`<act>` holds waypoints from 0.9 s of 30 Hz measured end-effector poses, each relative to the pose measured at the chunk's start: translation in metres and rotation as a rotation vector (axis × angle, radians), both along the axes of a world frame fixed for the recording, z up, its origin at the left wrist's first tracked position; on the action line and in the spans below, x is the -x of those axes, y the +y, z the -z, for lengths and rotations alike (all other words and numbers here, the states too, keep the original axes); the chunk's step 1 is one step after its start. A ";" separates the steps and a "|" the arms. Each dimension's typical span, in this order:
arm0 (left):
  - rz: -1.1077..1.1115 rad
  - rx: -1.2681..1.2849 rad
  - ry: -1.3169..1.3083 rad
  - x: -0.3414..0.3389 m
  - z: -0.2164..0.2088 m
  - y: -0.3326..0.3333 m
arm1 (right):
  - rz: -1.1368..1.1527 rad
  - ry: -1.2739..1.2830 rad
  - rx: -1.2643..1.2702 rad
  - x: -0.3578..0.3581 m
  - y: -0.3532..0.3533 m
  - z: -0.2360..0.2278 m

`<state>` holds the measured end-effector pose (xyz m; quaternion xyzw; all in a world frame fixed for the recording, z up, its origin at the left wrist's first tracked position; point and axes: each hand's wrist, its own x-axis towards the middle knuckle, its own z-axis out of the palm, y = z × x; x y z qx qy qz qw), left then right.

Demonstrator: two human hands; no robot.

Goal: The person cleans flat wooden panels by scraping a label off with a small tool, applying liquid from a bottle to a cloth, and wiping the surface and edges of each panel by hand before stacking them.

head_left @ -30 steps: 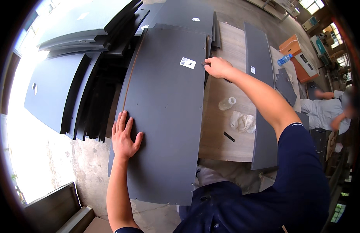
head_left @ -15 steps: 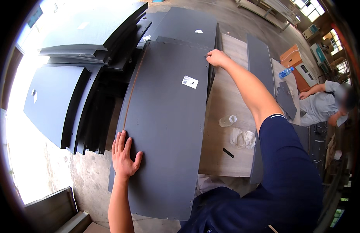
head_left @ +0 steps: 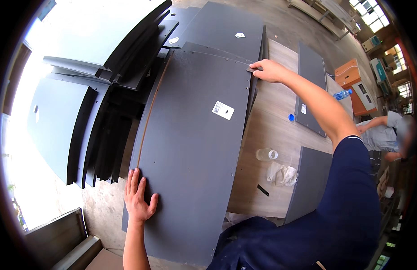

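I see the left hand point(head_left: 138, 204), fingers slightly spread, grey panel point(head_left: 190, 166) beneath, brown strip point(head_left: 150, 113) just beyond their tips; the right hand point(head_left: 269, 72) pinches a small flat piece point(head_left: 250, 69) by the panel's edge

The dark flat piece point(head_left: 251, 69) is largely concealed by the right grip point(head_left: 268, 71), so its kind cannot be told. The palm of the left grip point(head_left: 138, 202) is hidden against the grey panel point(head_left: 190, 166), whose edge dots point(head_left: 232, 174) are too small to identify. Print on the white label point(head_left: 223, 110) is too fine to read. The panel obscures the left side of the wood-grain counter point(head_left: 271, 135); the right forearm point(head_left: 315, 98) masks part of a narrow panel point(head_left: 311, 67). The left forearm point(head_left: 135, 247) and navy shirt point(head_left: 298, 240) are cut by the lower edge, the stacked panels point(head_left: 100, 36) by the upper. A co-worker's head point(head_left: 405, 130) is blurred.
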<state>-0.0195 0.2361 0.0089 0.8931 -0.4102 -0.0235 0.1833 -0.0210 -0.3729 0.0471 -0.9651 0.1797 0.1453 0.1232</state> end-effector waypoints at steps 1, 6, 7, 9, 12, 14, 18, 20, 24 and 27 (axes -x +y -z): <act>0.004 0.007 -0.011 0.000 0.001 -0.002 | 0.015 0.001 0.007 -0.002 -0.008 0.005; 0.022 0.020 -0.018 -0.001 0.005 -0.001 | 0.013 0.031 -0.015 -0.028 -0.002 0.003; 0.025 0.017 -0.019 -0.002 0.004 -0.001 | -0.011 0.044 -0.018 -0.032 -0.004 0.002; 0.017 0.011 -0.011 -0.003 0.001 -0.003 | -0.046 0.081 0.018 -0.030 -0.005 -0.008; 0.007 0.031 -0.015 -0.003 0.001 -0.003 | -0.107 0.130 0.077 -0.049 0.006 -0.024; 0.008 0.032 -0.005 -0.004 0.001 -0.003 | -0.116 0.118 0.055 -0.080 0.031 -0.026; -0.023 -0.006 0.018 -0.003 0.001 -0.001 | -0.268 0.037 0.027 -0.145 0.070 -0.013; -0.040 -0.023 0.041 -0.003 -0.002 -0.003 | -0.300 0.085 -0.042 -0.159 0.096 -0.022; -0.048 -0.054 0.042 -0.002 -0.004 0.001 | -0.722 0.097 -0.024 -0.155 0.158 -0.024; -0.048 -0.057 0.057 -0.003 -0.006 -0.002 | -1.024 0.018 -0.012 -0.125 0.222 -0.013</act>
